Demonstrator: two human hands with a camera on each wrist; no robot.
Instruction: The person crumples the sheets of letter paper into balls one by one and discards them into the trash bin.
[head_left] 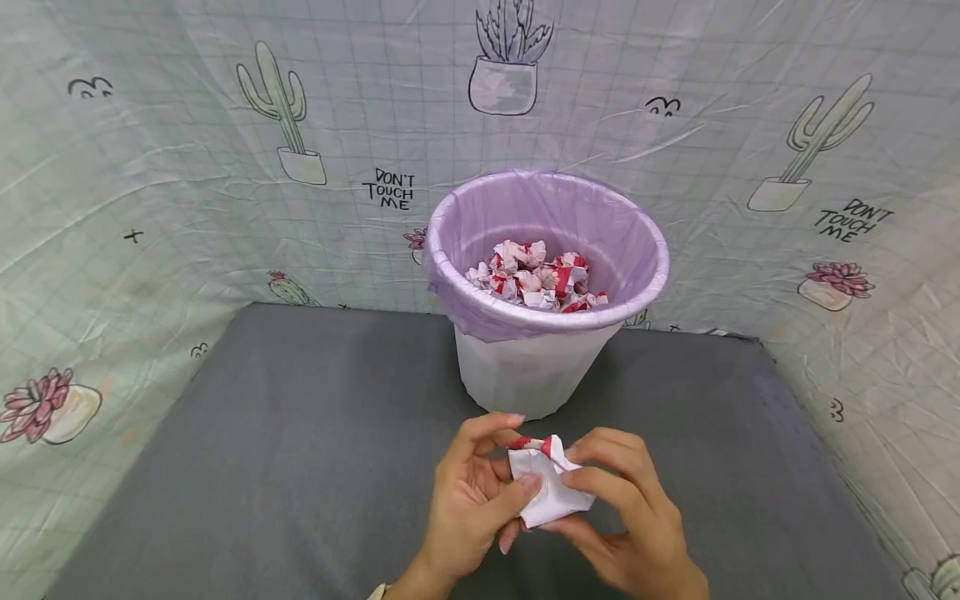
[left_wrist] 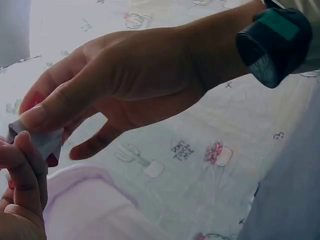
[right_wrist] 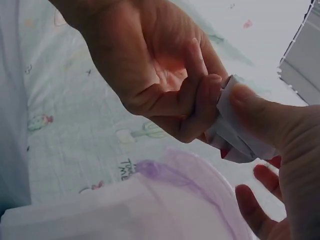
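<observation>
A crumpled, folded piece of white paper (head_left: 553, 492) with red on its other side is between the two hands, in front of the bin. My left hand (head_left: 474, 498) pinches its left part, the thumb lying on the white face. From the right, my right hand (head_left: 633, 508) grips the paper, two fingers on top and the thumb at the lower edge. Both wrist views show the paper (left_wrist: 46, 144) (right_wrist: 240, 127) held by the fingers of both hands. Some fingertips are hidden behind it.
A white bin (head_left: 532, 375) with a purple liner (head_left: 622, 225) stands at the back of the grey table (head_left: 315, 450). Several crumpled red-and-white paper pieces (head_left: 540, 279) lie inside it. A cloth (head_left: 180, 150) printed with cacti hangs behind and at both sides.
</observation>
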